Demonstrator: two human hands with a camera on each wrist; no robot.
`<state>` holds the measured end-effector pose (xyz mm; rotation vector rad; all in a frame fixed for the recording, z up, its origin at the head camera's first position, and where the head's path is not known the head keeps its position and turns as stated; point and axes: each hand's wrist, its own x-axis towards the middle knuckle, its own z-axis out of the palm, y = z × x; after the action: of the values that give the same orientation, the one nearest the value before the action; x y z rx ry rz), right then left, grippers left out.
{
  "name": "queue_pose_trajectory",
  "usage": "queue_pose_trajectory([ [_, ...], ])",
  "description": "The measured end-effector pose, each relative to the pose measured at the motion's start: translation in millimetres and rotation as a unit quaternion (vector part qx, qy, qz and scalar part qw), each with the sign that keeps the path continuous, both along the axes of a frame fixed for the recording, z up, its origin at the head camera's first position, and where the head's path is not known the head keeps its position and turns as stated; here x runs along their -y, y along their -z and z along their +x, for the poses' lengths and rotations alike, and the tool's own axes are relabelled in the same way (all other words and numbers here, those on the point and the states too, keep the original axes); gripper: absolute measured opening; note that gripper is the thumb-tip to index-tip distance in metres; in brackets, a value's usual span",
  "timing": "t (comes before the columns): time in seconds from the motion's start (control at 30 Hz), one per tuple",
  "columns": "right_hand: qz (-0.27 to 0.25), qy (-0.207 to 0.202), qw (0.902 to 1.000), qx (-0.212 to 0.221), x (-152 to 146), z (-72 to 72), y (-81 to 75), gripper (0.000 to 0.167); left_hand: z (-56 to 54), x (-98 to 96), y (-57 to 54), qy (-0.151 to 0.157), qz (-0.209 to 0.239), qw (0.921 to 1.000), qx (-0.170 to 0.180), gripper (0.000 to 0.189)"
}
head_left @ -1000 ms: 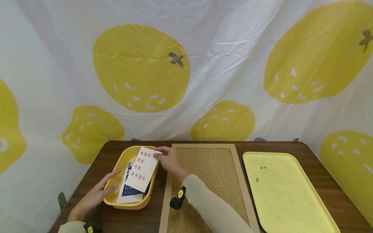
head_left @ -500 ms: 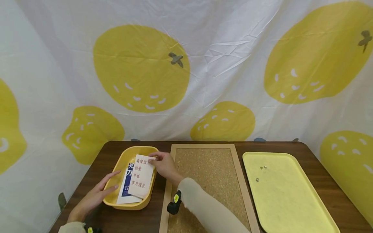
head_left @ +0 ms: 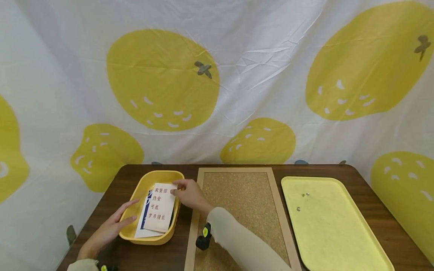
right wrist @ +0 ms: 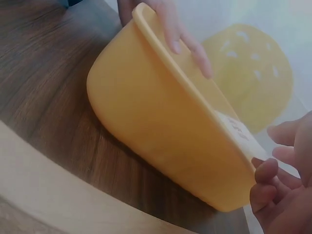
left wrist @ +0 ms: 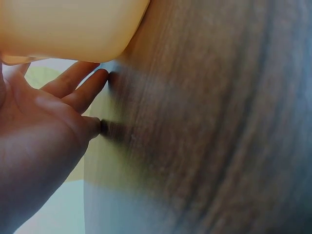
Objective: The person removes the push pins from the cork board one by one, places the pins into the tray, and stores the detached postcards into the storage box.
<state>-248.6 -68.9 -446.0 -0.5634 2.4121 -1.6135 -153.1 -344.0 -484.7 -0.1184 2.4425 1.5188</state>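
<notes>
A white card (head_left: 160,207) with red Chinese characters lies over a blue-and-white card (head_left: 144,215) in the yellow plastic basket (head_left: 154,174). My right hand (head_left: 192,195) pinches the white card's upper right corner between thumb and fingers, just above the basket's right rim. In the right wrist view, only a strip of that card shows past the rim. My left hand (head_left: 107,227) rests at the basket's left side, thumb and index finger extended over the rim. Its other fingers (left wrist: 87,92) lie outside, low by the table, as the left wrist view shows.
A wood-framed cork board (head_left: 242,210) lies right of the basket, under my right forearm. Beyond it is a pale yellow tray (head_left: 333,226) with a few small pins (head_left: 298,209). Behind the dark wooden table (head_left: 112,207) hangs a fruit-print cloth (head_left: 257,94).
The white card has moved down and left with my right hand, turned more upright, and now covers more of the blue-and-white card. My left hand has stayed on the basket.
</notes>
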Motion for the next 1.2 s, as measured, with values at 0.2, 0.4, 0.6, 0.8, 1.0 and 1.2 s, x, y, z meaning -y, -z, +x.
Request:
queue_pose_trajectory([
  [0.2, 0.053, -0.034, 0.9978, -0.019, -3, 2.7, -0.3, 0.041, 1.3, -1.4, -1.3, -0.001, -0.004, 1.0000, 0.001, 0.067],
  [0.4, 0.078, -0.042, 0.9961, -0.005, -2, 4.3, -0.7, 0.045, 2.0, -3.1, -2.6, -0.003, -0.008, 1.0000, 0.004, 0.067],
  [0.6, 0.085, -0.044, 0.9946, -0.040, -4, 3.5, 0.0, 0.042, 0.6, -3.5, -2.9, -0.001, -0.009, 0.9999, 0.007, 0.068],
  [0.8, 0.092, -0.037, 0.9919, -0.079, -9, 3.0, -3.0, 0.037, 2.1, -3.5, -3.4, -0.004, 0.002, 1.0000, 0.002, 0.066],
  [1.0, 0.053, -0.040, 0.9943, -0.083, -22, -0.8, -4.6, 0.033, 2.5, -1.2, -1.6, -0.001, -0.005, 0.9999, -0.011, 0.066],
  [1.2, 0.039, -0.051, 0.9946, -0.082, -48, -3.9, -6.6, 0.026, 0.4, -0.6, -0.8, -0.005, -0.025, 0.9996, -0.006, 0.067],
])
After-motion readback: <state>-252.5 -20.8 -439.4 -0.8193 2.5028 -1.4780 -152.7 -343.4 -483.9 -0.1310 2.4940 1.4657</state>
